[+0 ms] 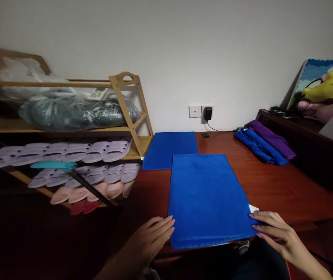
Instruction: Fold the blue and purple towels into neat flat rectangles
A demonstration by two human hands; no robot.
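Observation:
A blue cloth (pixel 204 194), folded into a flat rectangle, lies on the reddish-brown wooden table at its front edge. My left hand (pixel 155 237) rests against the cloth's lower left side, with its fingers stretched out. At the lower right side, the spread fingers of my right hand (pixel 277 233) touch the cloth beside a small white label (pixel 253 209). Behind and to the left, partly covered by the near cloth, lies a second flat blue cloth (pixel 169 149).
Rolled blue cloth (pixel 260 146) and purple cloth (pixel 271 138) lie at the table's (pixel 271 182) back right. A wooden rack (pixel 134 116) with slippers (pixel 76 149) and bagged items stands left. A black plug (pixel 208 113) sits in the wall. A dark raised ledge borders the right.

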